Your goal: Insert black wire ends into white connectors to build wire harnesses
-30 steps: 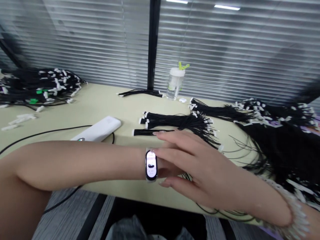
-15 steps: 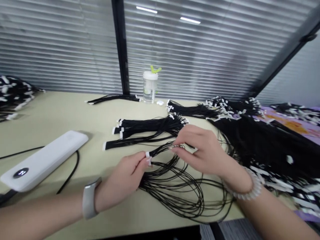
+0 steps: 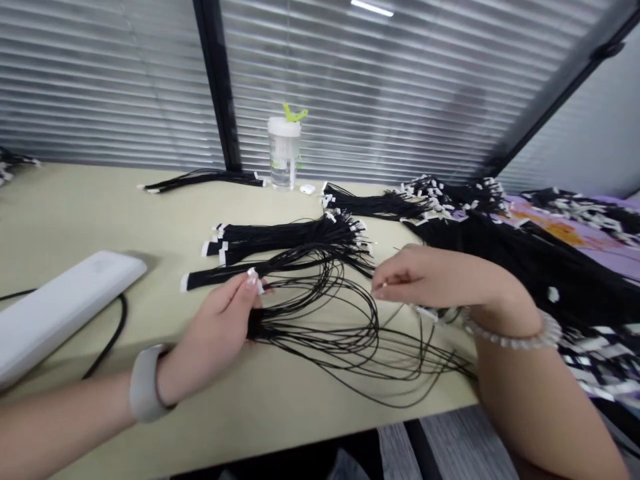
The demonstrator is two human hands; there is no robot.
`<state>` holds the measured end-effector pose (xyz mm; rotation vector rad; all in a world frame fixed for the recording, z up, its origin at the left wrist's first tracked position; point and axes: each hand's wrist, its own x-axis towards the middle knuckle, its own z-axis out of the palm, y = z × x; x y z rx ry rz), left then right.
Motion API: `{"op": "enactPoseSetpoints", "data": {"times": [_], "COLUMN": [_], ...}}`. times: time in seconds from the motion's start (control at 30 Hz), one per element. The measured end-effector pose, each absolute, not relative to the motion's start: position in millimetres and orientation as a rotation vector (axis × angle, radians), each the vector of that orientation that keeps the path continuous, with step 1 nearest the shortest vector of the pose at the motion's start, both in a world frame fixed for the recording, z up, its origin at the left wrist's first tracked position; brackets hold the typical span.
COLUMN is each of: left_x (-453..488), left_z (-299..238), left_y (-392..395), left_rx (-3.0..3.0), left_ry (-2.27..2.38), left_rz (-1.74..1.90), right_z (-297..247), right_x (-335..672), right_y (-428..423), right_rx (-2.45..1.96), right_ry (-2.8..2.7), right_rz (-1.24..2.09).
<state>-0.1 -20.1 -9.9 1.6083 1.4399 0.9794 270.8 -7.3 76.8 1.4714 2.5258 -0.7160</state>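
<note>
My left hand (image 3: 213, 337) pinches the white-tagged end of a bunch of thin black cords (image 3: 325, 327) that loop over the beige table (image 3: 75, 213). My right hand (image 3: 425, 280), with a beaded bracelet at the wrist, is closed in a pinch on the other end of those cords, to the right of the loops. A grey band sits on my left wrist. Just beyond my hands lie neat bundles of black cords with white tags (image 3: 280, 240).
A white power bank (image 3: 60, 307) with a black cable lies at the left. A clear bottle with a green-tipped lid (image 3: 283, 153) stands at the back by the window blinds. A big heap of black tagged cords (image 3: 525, 267) fills the right side. A small cord bundle (image 3: 200, 179) lies at the back.
A second ago my right hand touched the lit band on my left wrist. Both hands then took up the cord bunch, and now they have drawn apart along it.
</note>
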Motion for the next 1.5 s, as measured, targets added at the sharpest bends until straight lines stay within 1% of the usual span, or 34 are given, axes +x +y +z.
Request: {"op": "enactPoseSetpoints", "data": {"times": [0.03, 0.1, 0.23, 0.33, 0.43, 0.57, 0.67, 0.77, 0.87, 0.9, 0.93, 0.97, 1.03, 1.1, 1.17, 1.23, 1.3, 1.4, 1.43, 1.5], "left_x": [-0.4, -0.8, -0.8, 0.8, 2.8, 3.4, 1.5, -1.2, -2.3, -2.1, -1.7, -1.2, -0.3, -0.3, -1.1, -2.2, -3.0, -3.4, -3.4, -3.7], "left_z": [-12.2, -15.9, -15.6, -9.9, -6.9, -11.5, -16.8, -20.9, -22.8, -22.5, -21.7, -20.5, -17.4, -14.9, -14.2, -15.1, -16.5, -16.8, -16.3, -15.0], "left_y": [-19.6, -18.6, -16.5, -16.1, -16.4, -15.9, -15.2, -15.1, -15.7, -16.1, -16.5, -17.0, -18.0, -18.8, -19.2, -19.5, -20.4, -23.7, -25.1, -28.3], "left_rx": [1.527, 1.382, 1.243, 1.172, 1.116, 1.133, 1.136, 1.164, 1.203, 1.211, 1.216, 1.223, 1.253, 1.292, 1.352, 1.472, 1.622, 1.764, 1.794, 1.851], "left_ry": [1.44, 1.44, 1.43, 1.444, 1.441, 1.383, 1.362, 1.361, 1.359, 1.36, 1.359, 1.355, 1.35, 1.351, 1.343, 1.327, 1.298, 1.235, 1.219, 1.194], "left_rz": [0.983, 0.977, 0.998, 1.017, 1.029, 1.056, 1.079, 1.064, 1.059, 1.058, 1.055, 1.052, 1.044, 1.02, 0.989, 0.996, 1.022, 1.009, 0.992, 0.954], "right_z": [77.6, 78.2, 72.4, 60.7, 48.5, 41.2, 41.4, 41.4, 39.2, 38.7, 38.7, 39.3, 42.9, 48.2, 52.0, 52.5, 49.9, 44.8, 43.2, 39.8], "right_x": [270.0, 268.6, 277.0, 285.9, 283.1, 264.3, 254.4, 254.5, 258.0, 258.5, 258.5, 258.2, 256.3, 252.7, 246.2, 236.6, 225.5, 211.3, 208.1, 204.0], "right_y": [-9.3, -12.6, -6.0, 7.4, 16.2, 12.3, 6.3, 8.3, 15.7, 17.8, 19.2, 19.8, 18.3, 13.1, 4.4, -6.8, -18.7, -32.5, -35.1, -37.2], "right_rx": [1.4, 1.394, 1.608, 1.646, 1.562, 1.369, 1.353, 1.564, 2.1, 2.293, 2.441, 2.514, 2.495, 2.543, 2.598, 2.436, 2.162, 1.901, 1.847, 1.764], "right_ry": [2.517, 2.509, 2.373, 2.324, 2.372, 2.422, 2.459, 2.542, 2.722, 2.823, 2.944, 3.077, 3.25, 3.184, 3.039, 3.122, 3.341, 3.369, 3.334, 3.307], "right_rz": [-0.776, -0.764, -0.503, -0.442, -0.531, -0.77, -0.885, -0.819, -0.711, -0.752, -0.88, -1.094, -1.603, -1.977, -2.108, -2.013, -1.641, -0.975, -0.826, -0.653]}}
